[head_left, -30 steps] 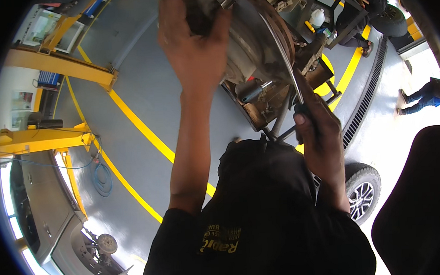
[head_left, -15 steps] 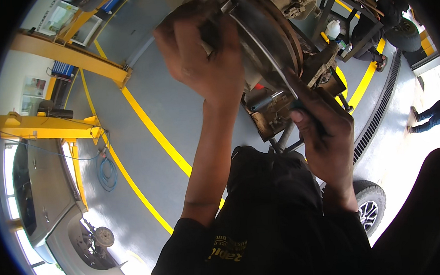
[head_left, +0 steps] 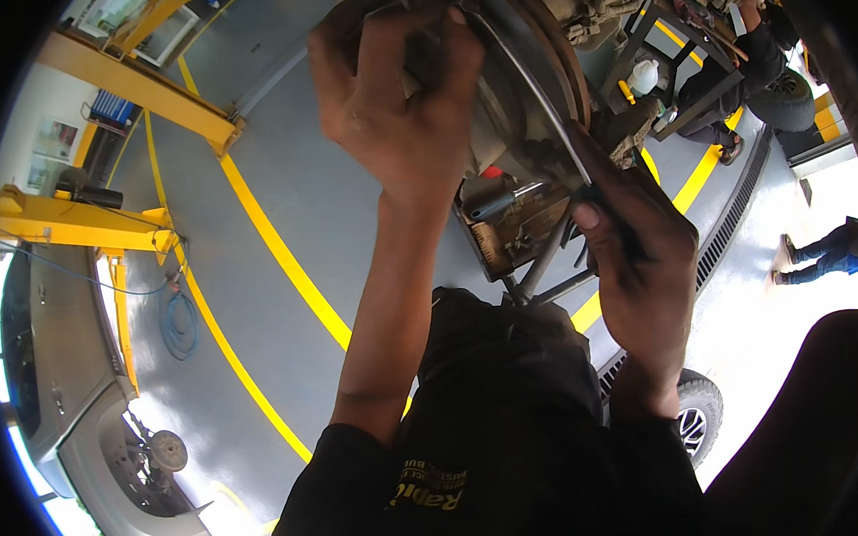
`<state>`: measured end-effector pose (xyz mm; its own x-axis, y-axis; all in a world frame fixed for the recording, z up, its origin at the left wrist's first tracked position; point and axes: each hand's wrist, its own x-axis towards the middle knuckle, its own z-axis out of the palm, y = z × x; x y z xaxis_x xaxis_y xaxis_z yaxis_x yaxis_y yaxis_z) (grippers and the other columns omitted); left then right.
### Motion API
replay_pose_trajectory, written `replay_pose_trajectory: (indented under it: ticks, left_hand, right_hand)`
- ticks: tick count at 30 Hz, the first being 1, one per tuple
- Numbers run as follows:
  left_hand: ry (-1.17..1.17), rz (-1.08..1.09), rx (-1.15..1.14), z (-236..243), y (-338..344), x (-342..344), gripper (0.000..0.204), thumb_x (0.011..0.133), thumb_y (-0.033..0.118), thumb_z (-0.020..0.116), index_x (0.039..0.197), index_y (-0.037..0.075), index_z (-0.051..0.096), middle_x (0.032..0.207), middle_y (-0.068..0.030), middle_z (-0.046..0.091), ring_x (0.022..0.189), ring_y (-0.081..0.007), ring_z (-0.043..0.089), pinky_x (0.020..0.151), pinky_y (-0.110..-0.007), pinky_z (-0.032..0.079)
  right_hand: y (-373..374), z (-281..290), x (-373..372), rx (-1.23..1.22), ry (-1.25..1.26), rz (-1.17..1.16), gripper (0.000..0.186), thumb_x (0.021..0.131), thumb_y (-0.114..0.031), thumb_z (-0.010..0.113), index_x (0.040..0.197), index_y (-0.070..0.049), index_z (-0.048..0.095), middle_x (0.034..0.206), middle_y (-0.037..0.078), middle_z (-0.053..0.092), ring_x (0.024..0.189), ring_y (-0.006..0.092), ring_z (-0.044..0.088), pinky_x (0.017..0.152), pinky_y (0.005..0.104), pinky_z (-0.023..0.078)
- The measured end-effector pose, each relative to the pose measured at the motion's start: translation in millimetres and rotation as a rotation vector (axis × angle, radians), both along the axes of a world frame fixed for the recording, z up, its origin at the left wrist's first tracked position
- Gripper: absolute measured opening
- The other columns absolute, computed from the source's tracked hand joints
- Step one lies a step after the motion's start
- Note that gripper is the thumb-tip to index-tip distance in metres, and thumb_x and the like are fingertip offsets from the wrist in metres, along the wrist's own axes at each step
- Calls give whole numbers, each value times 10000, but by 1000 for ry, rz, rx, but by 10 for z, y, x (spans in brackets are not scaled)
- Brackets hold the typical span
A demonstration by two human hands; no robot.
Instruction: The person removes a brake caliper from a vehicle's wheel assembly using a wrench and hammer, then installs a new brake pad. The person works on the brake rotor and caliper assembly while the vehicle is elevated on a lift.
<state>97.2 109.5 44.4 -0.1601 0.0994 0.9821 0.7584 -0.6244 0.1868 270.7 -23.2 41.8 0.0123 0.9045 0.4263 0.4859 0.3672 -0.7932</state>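
My right hand (head_left: 650, 271) is wrapped round the dark handle of a long screwdriver (head_left: 539, 92). Its thin metal shaft slants up and left across a wheel's drum brake assembly, and the tip lies close to my left fingers. My left hand (head_left: 404, 133) is raised at the brake, fingers curled in a pinch; what they grip among the dark parts is hidden. Behind the shaft curves the brake's rusty brown rim (head_left: 566, 67). Below it, a worn metal tray on a stand (head_left: 491, 250) holds a dark-handled tool (head_left: 496, 204) and small parts.
Vehicle underbody parts (head_left: 628, 0) hang overhead. A black metal stand (head_left: 666, 61) with a white bottle (head_left: 643, 78) is at upper right, beside a crouching co-worker (head_left: 762, 47). Yellow lift arms (head_left: 87, 230) and a car (head_left: 80, 364) stand left. A wheel (head_left: 697, 414) lies lower right.
The view has shifted a little, so the floor and car sit further left. My left hand has dropped slightly and its fingers have shifted at the brake. The screwdriver stays in my right hand.
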Motion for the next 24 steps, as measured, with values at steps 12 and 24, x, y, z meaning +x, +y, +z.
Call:
replay_pose_trajectory:
  ticks: [12, 24]
  left_hand:
    - [-75, -161, -129, -76, 50, -22, 141, 782, -10, 742, 886, 38, 660, 1005, -64, 657, 830, -163, 599, 686, -304, 484]
    - [-245, -303, -170, -131, 68, -33, 289, 842, 87, 823, 1095, 46, 690, 1063, -87, 685, 859, -221, 676, 763, -320, 531]
  right_hand:
    - [-32, -29, 12, 83, -92, -19, 460, 919, -38, 732, 1371, -109, 690, 1044, 151, 734, 886, 266, 692, 828, 348, 545]
    - [-10, -67, -36, -86, 48, 12, 466, 926, -32, 718, 1386, -96, 677, 1053, 156, 734, 892, 246, 682, 831, 327, 531]
